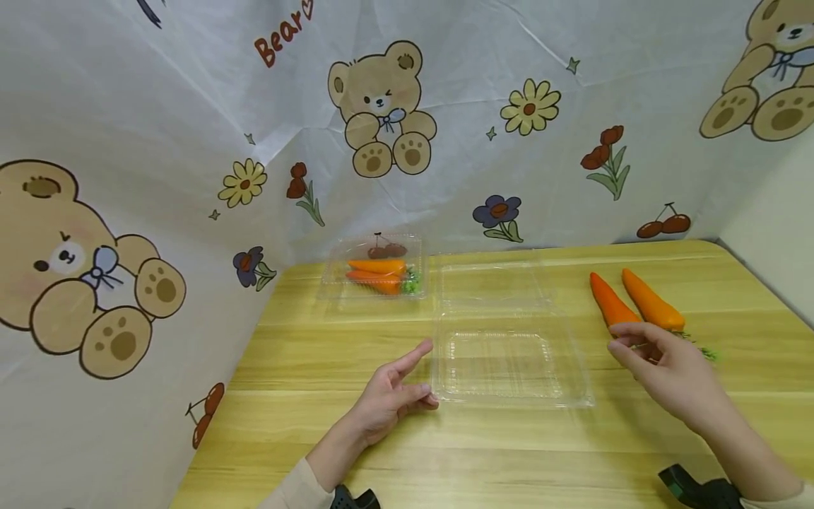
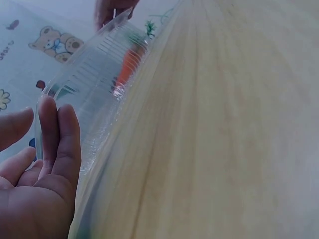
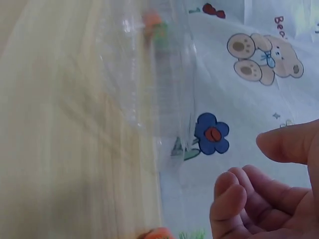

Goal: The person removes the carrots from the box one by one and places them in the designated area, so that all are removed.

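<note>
An empty clear plastic clamshell container (image 1: 502, 364) lies on the table with its lid (image 1: 486, 283) folded back, away from the person. At its left edge is my left hand (image 1: 393, 397), thumb and forefinger extended; the fingertips seem to touch the rim. In the left wrist view its fingers (image 2: 68, 134) stand straight beside the container wall. My right hand (image 1: 674, 371) hovers over the near ends of a red-orange carrot (image 1: 612, 300) and an orange carrot (image 1: 651, 300) with green tops. Its fingers are loosely bent, with nothing visible between them.
A second clear container (image 1: 331, 283), closed, stands at the back left with carrots (image 1: 378, 267) inside. Behind the wooden table (image 1: 356, 332) hangs a white cloth (image 1: 458, 191) printed with bears and flowers. A pale wall (image 1: 772, 226) borders the right side.
</note>
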### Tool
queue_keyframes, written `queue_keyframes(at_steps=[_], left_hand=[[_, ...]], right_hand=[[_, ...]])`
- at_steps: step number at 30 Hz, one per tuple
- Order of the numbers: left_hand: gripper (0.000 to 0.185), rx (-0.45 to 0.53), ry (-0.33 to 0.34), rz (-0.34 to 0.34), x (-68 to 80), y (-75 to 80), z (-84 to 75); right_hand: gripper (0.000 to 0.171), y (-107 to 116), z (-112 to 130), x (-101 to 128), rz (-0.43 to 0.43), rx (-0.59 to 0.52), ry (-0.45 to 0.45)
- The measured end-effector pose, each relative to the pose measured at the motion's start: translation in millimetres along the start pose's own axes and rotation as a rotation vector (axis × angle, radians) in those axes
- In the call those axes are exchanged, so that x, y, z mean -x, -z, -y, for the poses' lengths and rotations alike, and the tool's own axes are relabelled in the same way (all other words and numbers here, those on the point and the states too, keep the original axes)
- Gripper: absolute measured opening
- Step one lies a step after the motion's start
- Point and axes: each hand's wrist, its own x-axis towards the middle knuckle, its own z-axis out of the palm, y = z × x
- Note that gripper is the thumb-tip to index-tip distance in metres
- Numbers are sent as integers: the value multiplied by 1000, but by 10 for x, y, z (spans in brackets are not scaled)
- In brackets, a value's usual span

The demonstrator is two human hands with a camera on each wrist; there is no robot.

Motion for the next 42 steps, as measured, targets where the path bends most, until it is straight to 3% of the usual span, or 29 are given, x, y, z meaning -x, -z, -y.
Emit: queue_keyframes(at_steps=[6,13,17,22,30,36,42], left_hand=[[70,-7,29,-50,14,16,-28],[61,23,62,-192,6,141,-157],[62,77,81,-305,-70,242,-268],[61,168,102,-471,-200,381,-404],[48,286,98,-605,-415,548,-603],[32,271,121,-685,-582,613,-687],[19,266,143,-766,-676,655,-661]], right_hand=[[48,-214,114,41,145,-93,-50],[59,-335,186,-8,201,-237,-124],[64,-343,155,-36,229,-296,-185],[60,-415,91,-62,261,-404,-197],[55,-458,72,-134,249,-437,-185],[53,-436,47,-193,219,-434,-168],[53,-430,2,-272,211,-440,-157]])
